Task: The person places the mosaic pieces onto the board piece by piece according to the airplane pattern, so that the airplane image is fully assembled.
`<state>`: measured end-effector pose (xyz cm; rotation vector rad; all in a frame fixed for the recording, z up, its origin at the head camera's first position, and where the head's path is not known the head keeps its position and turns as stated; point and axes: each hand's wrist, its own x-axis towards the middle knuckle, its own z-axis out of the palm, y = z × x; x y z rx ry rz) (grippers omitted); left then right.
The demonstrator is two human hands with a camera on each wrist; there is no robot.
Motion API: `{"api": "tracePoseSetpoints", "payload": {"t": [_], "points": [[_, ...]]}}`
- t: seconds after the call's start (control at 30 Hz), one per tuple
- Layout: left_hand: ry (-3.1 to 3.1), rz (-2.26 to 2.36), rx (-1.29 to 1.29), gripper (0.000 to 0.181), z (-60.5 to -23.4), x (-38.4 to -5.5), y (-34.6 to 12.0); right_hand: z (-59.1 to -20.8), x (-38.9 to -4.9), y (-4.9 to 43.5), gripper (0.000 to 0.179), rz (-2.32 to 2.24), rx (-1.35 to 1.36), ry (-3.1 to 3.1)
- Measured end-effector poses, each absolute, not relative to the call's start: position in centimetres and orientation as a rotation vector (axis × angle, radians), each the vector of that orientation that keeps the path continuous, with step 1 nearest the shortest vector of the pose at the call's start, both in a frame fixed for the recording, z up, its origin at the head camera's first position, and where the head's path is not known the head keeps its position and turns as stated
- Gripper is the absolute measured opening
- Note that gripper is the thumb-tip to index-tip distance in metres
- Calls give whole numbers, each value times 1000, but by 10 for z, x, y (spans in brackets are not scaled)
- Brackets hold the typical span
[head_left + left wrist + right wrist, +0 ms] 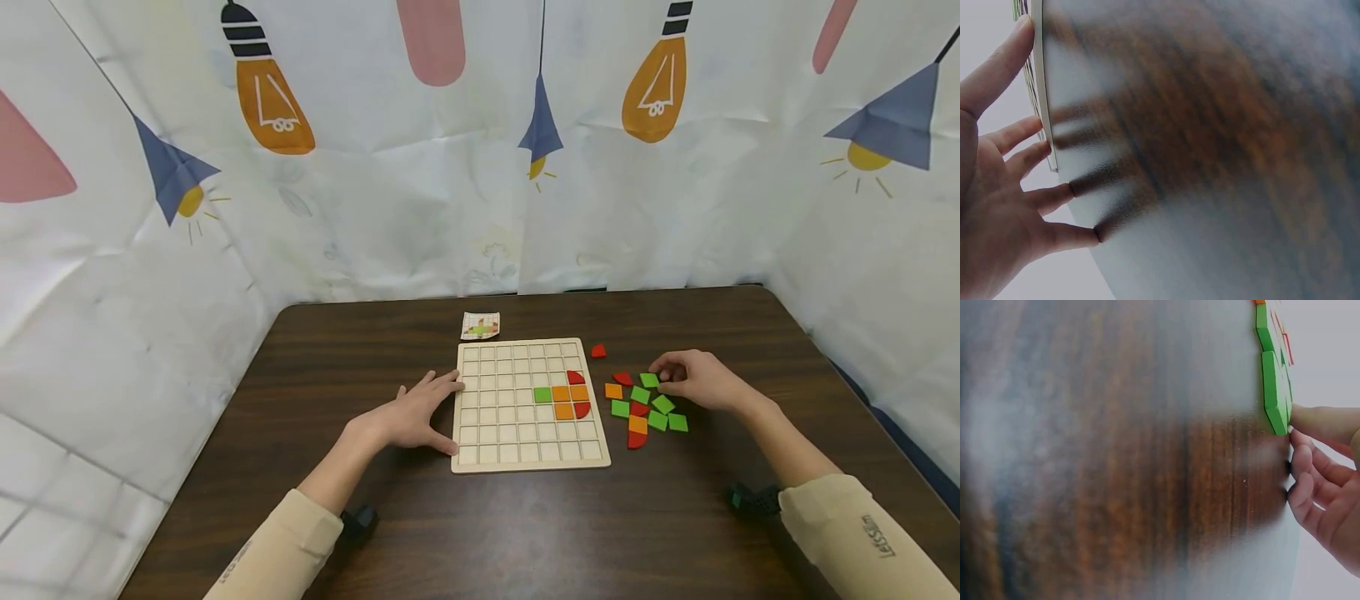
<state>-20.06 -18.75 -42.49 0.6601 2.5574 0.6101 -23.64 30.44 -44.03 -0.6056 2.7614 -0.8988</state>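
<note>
My left hand (pixel 411 414), fingers spread, rests at the left edge of a pale wooden grid board (pixel 487 433). Its thumb and some fingertips touch the rim in the left wrist view. On the board's right side lie a green square tile (pixel 543 395), several orange square tiles (pixel 564 411) and two red quarter-circle tiles (pixel 582 410). Right of the board, my right hand (pixel 701 379) has its thumb and curled index finger at a green square tile (pixel 649 380), pinching its edge. In the right wrist view, other green tiles (pixel 1274 387) stand close to the thumb.
Loose green, orange and red tiles (pixel 657 421) lie between the board and my right hand. One red tile (pixel 597 351) sits apart near the board's upper right corner. A small pattern card (pixel 481 326) lies behind the board on the dark wooden table (pixel 360 342). A printed curtain (pixel 390 208) hangs behind.
</note>
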Motion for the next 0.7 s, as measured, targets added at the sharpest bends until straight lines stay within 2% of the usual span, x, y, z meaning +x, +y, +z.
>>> {"api": "tracePoseSetpoints", "payload": {"t": [0.7], "points": [[2558, 609, 666, 96, -425, -201, -188, -439, -236, 304, 23, -897, -544, 2822]]}}
